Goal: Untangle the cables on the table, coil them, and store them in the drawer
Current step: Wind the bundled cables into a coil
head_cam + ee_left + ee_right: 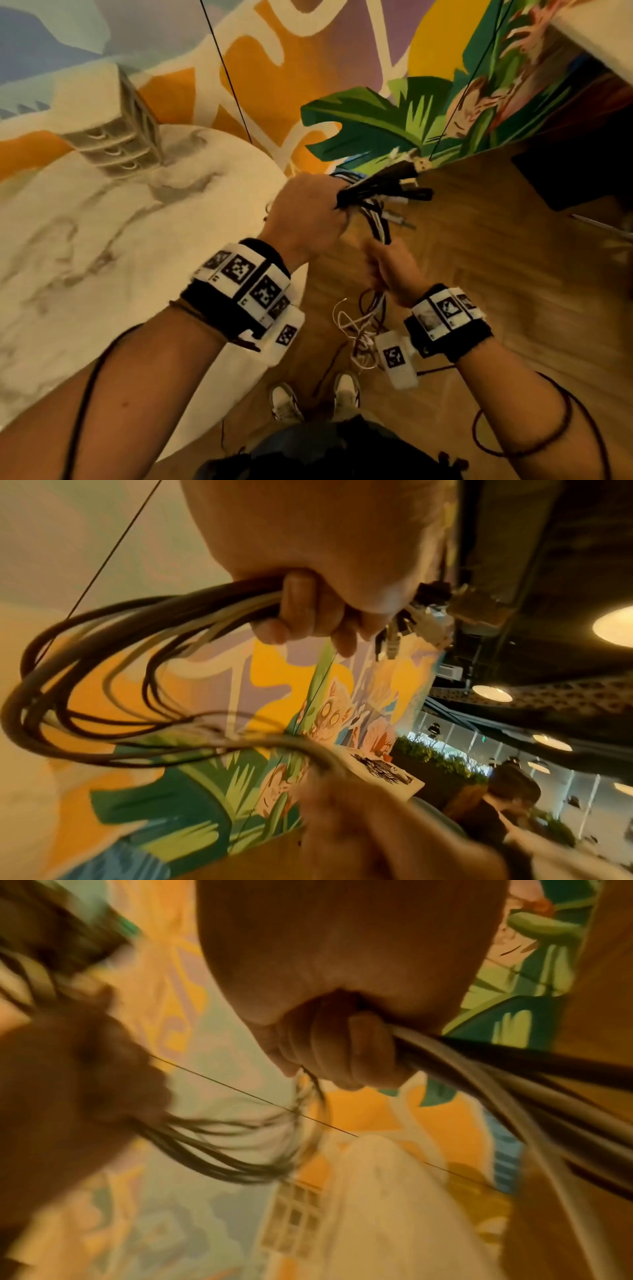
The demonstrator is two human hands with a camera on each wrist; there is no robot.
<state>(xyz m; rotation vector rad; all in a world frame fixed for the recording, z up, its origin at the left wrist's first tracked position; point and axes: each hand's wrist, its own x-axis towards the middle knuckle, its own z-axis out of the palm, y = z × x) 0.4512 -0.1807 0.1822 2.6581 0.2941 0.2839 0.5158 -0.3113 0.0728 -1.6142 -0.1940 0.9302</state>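
A bundle of black and white cables [380, 226] hangs in the air past the table's right edge. My left hand [308, 209] grips its top, and several plug ends [387, 186] stick out to the right of the fist. Just below, my right hand [390, 270] grips the same bundle, with loose thin ends [358, 330] dangling under it. In the left wrist view my left hand's fingers [301, 610] curl round the cables [103, 685], which loop out to the left. In the blurred right wrist view my right hand's fingers [342, 1047] are curled round the cables [479, 1074].
A small white drawer unit [116, 137] with three shut drawers stands at the back of the round marble table [102, 246]. A painted wall rises behind. Wooden floor [496, 257] and my shoes [346, 394] lie below the hands. A dark box [568, 178] sits at right.
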